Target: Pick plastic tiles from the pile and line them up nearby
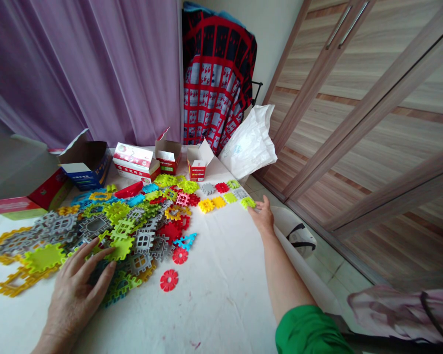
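Observation:
My left hand (pixel 79 282) rests with spread fingers on the near edge of a pile of notched plastic building pieces. Its fingertips lie beside a lime green piece (pixel 121 248) and hide some of the pile beneath. Toward the table's right edge, my right hand (pixel 263 216) has its thumb and a finger at the edge of a lime green square building piece (pixel 248 202); its other fingers are raised. Beside that piece lie a grey square (pixel 239 193), another green square (pixel 229 197), a yellow square (pixel 218 201), a yellow stack (pixel 206 205) and a red piece (pixel 222 187).
Red flower-shaped discs (pixel 169 280) lie right of the pile. Along the back stand a blue open box (pixel 84 172), a red and white box (pixel 136 164) and small open boxes (pixel 197 167). A white bag (pixel 251 142) stands by the far right corner, before a wardrobe (pixel 354 98).

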{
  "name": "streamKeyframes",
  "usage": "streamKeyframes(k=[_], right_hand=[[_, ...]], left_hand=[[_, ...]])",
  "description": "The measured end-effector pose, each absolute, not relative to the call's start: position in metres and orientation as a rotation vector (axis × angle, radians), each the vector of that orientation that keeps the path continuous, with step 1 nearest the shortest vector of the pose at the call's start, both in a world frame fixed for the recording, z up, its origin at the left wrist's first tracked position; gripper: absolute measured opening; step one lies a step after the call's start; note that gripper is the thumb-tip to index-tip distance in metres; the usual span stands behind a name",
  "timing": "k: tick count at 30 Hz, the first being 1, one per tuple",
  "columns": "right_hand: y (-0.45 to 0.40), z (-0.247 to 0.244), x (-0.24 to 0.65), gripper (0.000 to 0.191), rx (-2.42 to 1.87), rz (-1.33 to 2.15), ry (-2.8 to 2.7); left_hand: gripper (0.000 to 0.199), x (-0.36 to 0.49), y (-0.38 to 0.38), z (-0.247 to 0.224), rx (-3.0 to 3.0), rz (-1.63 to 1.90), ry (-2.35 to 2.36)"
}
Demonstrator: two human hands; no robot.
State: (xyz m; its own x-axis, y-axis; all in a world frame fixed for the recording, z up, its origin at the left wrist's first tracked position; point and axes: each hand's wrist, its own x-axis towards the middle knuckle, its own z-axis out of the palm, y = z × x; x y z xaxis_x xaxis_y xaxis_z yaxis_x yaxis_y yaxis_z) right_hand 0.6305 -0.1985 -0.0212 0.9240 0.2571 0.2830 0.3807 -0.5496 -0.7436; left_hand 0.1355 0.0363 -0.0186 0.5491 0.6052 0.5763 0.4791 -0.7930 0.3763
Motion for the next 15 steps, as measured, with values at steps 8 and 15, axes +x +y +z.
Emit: streamKeyframes(k=[8,15], right_hand=[[-0.1982,-0.0254,0.6329,0.091,-2.167,-0.211,-0.453],[-0.1978,-0.0283,0.6338,0.092,-2.180,-0.225,-0.460]], left_hand=[[0.040,0.1353,0.0406,-0.0233,2.686,1.124,0.887],[0.039,0.1350,0.0406,-0.0221,2.699,1.116,0.899]])
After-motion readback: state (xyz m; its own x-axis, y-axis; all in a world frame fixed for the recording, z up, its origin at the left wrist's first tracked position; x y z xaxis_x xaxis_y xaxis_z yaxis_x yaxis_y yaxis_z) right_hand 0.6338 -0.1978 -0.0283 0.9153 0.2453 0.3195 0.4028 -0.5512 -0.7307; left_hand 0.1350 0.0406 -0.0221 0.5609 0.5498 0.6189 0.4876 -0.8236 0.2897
